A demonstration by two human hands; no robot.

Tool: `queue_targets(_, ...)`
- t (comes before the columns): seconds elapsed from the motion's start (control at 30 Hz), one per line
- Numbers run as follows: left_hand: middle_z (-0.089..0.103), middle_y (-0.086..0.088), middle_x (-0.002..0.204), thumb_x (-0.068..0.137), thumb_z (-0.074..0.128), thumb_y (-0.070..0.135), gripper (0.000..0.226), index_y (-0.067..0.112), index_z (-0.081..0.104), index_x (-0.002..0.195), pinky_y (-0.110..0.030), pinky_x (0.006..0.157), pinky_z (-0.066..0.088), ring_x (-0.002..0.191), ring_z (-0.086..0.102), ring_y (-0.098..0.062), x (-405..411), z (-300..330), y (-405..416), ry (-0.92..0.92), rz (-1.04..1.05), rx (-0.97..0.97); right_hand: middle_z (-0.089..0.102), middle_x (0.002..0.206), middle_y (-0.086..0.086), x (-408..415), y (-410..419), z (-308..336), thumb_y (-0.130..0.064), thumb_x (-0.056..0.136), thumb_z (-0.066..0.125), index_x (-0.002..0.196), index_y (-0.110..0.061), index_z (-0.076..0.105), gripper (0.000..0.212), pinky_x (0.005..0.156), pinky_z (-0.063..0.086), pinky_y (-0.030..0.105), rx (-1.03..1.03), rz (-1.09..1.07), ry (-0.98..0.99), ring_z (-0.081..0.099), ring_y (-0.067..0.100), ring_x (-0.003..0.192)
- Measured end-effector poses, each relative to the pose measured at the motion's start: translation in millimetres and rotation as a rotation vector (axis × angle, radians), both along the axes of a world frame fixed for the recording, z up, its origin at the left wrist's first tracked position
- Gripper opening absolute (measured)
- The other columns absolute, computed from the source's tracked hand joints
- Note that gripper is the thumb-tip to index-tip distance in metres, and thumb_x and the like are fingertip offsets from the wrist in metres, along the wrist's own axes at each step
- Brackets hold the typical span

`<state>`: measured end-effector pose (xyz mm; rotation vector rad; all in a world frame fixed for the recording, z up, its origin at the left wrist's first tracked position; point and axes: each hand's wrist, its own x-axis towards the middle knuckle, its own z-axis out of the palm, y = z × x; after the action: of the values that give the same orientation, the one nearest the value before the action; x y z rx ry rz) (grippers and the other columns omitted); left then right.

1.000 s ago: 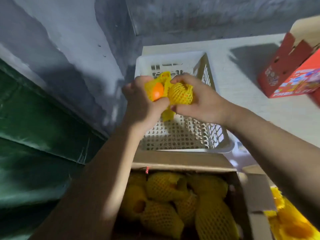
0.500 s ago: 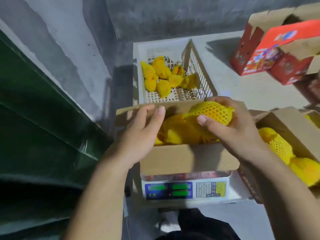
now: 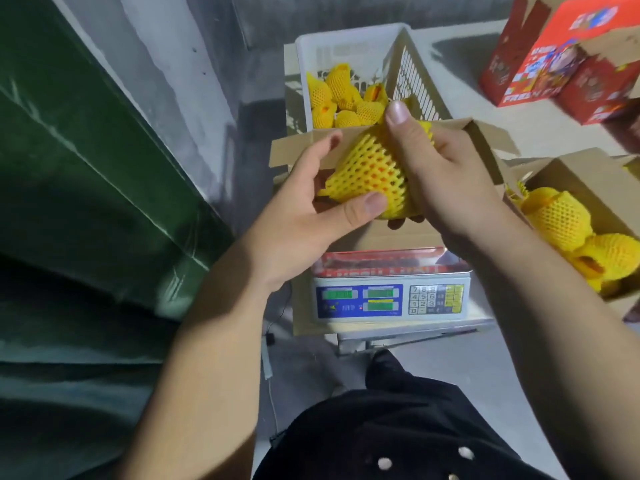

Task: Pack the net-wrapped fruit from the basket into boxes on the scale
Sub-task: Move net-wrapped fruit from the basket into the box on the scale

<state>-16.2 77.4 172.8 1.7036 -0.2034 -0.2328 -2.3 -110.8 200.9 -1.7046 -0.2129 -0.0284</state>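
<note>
The left hand (image 3: 304, 209) is curled round the lower left of a fruit wrapped in yellow foam netting (image 3: 369, 176), thumb pressed across its bottom edge and fingers behind it. The fruit is held in the air just above the open brown cardboard box (image 3: 391, 237) that sits on the white electronic scale with a blue display panel (image 3: 391, 299). Behind the box stands the white slotted plastic basket (image 3: 349, 39) on the pale table (image 3: 460, 109), with several more net-wrapped fruits (image 3: 341, 98) lying in its bottom. The right hand (image 3: 446, 174) grips the fruit's upper right side, thumb lying up along the bunched end of the net.

This looks like the placing step: one fruit has left the basket and is being set or tidied in its net before going into the box. The next move calls for lowering it into the box, whose inside is mostly hidden by the hands, and letting go with both hands.

Further right, a second cardboard box (image 3: 585, 174) holds wrapped fruits, and red printed cartons (image 3: 561, 64) stand on the table beyond.
</note>
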Motion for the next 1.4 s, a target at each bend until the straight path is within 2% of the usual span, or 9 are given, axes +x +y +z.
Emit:
queue_targets(0.1, 0.070, 0.007, 0.133, 0.080, 0.086, 0.055, 0.072, 0.038, 0.056, 0.143, -0.050, 0.098, 0.057, 0.124, 0.068, -0.018, -12, -2, 1, -0.076, 0.010, -0.051, 0.066, 0.063, 0.005, -7, 5, 2, -0.052, 0.105, 0.051, 0.079, -0.005, 0.064, 0.056, 0.040, 0.046, 0.022, 0.015, -0.007, -0.015, 0.066, 0.018, 0.050)
queue_targets(0.23, 0.070, -0.004, 0.134, 0.082, 0.089, 0.037, 0.076, 0.021, 0.057, 0.148, -0.052, 0.098, 0.058, 0.125, 0.067, -0.027, -20, -6, 2, -0.163, 0.142, -0.129, 0.072, 0.091, -0.002, -16, 11, -1, -0.051, 0.097, 0.063, 0.111, -0.022, 0.066, 0.032, 0.056, 0.057, 0.036, 0.054, 0.043, 0.032, 0.074, 0.020, 0.080)
queue_targets(0.4, 0.067, 0.011, 0.138, 0.087, 0.081, 0.046, 0.072, 0.026, 0.052, 0.150, -0.041, 0.099, 0.058, 0.122, 0.069, -0.014, -18, -11, 12, -0.142, 0.129, 0.097, 0.072, 0.103, -0.001, -9, 6, -5, -0.035, 0.090, 0.080, 0.117, -0.024, 0.064, 0.034, 0.066, 0.059, 0.030, -0.076, 0.071, 0.000, 0.071, 0.010, 0.091)
queue_targets(0.53, 0.061, 0.017, 0.142, 0.091, 0.072, 0.054, 0.062, 0.038, 0.053, 0.148, -0.044, 0.101, 0.057, 0.115, 0.068, -0.007, -21, -23, 27, -0.056, 0.165, 0.382, 0.067, 0.119, -0.007, 26, 9, -11, -0.052, 0.087, 0.078, 0.137, -0.017, 0.055, 0.065, 0.091, 0.059, 0.037, -0.425, -0.088, -0.201, 0.065, 0.011, 0.109)
queue_targets(0.7, 0.058, 0.020, 0.144, 0.098, 0.067, 0.048, 0.048, 0.041, 0.056, 0.144, -0.038, 0.101, 0.054, 0.120, 0.062, -0.005, -27, -23, 37, -0.048, 0.200, 0.494, 0.024, 0.169, 0.015, 65, 10, -18, -0.070, 0.088, 0.063, 0.165, -0.040, 0.009, 0.099, 0.121, 0.029, 0.059, -1.181, 0.148, 0.059, 0.029, 0.043, 0.152)
queue_targets(0.77, 0.058, 0.021, 0.142, 0.101, 0.064, 0.045, 0.043, 0.041, 0.057, 0.143, -0.041, 0.102, 0.054, 0.119, 0.062, -0.004, -27, -20, 37, -0.039, 0.201, 0.499, 0.020, 0.171, 0.013, 64, 10, -22, -0.066, 0.091, 0.063, 0.165, -0.040, 0.011, 0.094, 0.122, 0.028, 0.056, -1.188, 0.166, -0.002, 0.027, 0.042, 0.153)
queue_targets(0.93, 0.062, 0.021, 0.133, 0.107, 0.056, 0.036, 0.036, 0.036, 0.059, 0.143, -0.030, 0.099, 0.049, 0.117, 0.061, -0.002, -20, -7, 35, -0.070, 0.199, 0.558, 0.047, 0.158, 0.005, 50, 21, -21, -0.060, 0.094, 0.064, 0.155, -0.025, 0.044, 0.073, 0.110, 0.046, 0.046, -0.927, 0.181, -0.079, 0.050, 0.030, 0.139)
queue_targets(1.1, 0.064, 0.017, 0.135, 0.108, 0.055, 0.037, 0.035, 0.034, 0.059, 0.143, -0.025, 0.093, 0.046, 0.117, 0.061, -0.003, -7, -5, 29, -0.098, 0.197, 0.591, 0.052, 0.154, 0.003, 49, 28, -18, -0.049, 0.098, 0.065, 0.149, -0.023, 0.051, 0.059, 0.107, 0.045, 0.037, -0.919, 0.198, -0.136, 0.053, 0.026, 0.136)
queue_targets(1.4, 0.071, 0.013, 0.119, 0.107, 0.053, 0.031, 0.026, 0.032, 0.067, 0.129, -0.041, 0.098, 0.056, 0.109, 0.068, -0.009, 37, -6, 7, -0.157, 0.165, 0.579, 0.059, 0.145, 0.005, 74, 13, -2, -0.050, 0.099, 0.062, 0.145, -0.022, 0.055, 0.054, 0.094, 0.048, 0.033, -0.971, 0.237, -0.229, 0.060, 0.026, 0.126)
